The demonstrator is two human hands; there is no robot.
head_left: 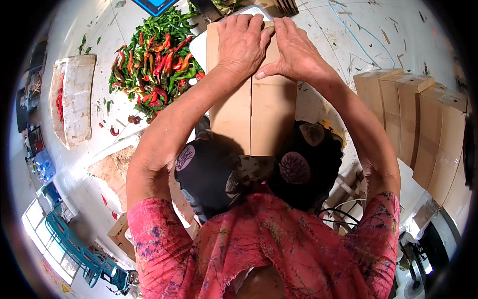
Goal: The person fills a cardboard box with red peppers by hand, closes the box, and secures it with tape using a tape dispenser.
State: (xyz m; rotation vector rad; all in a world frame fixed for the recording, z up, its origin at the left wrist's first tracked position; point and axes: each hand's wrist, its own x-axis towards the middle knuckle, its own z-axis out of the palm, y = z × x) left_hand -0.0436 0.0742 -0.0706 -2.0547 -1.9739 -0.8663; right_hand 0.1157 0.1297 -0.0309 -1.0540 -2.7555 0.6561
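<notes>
A long brown cardboard box (251,109) lies in front of me with its two top flaps closed and a narrow seam down the middle. My left hand (243,42) rests on its far left part, fingers stretched toward the far edge. On the right flap lies my right hand (297,52), fingers reaching to the far end and thumb spread across near the seam. Both hands press flat on the cardboard. The box's near end lies by my dark-clad knees. Beneath its far end, a white surface (198,49) shows partly.
Left of the box, a pile of green and red chili peppers (154,65) covers the floor. A worn white foam box (74,99) stands farther left. Several cardboard boxes (406,112) are lined up at the right. A blue-framed device (154,5) is at the top edge.
</notes>
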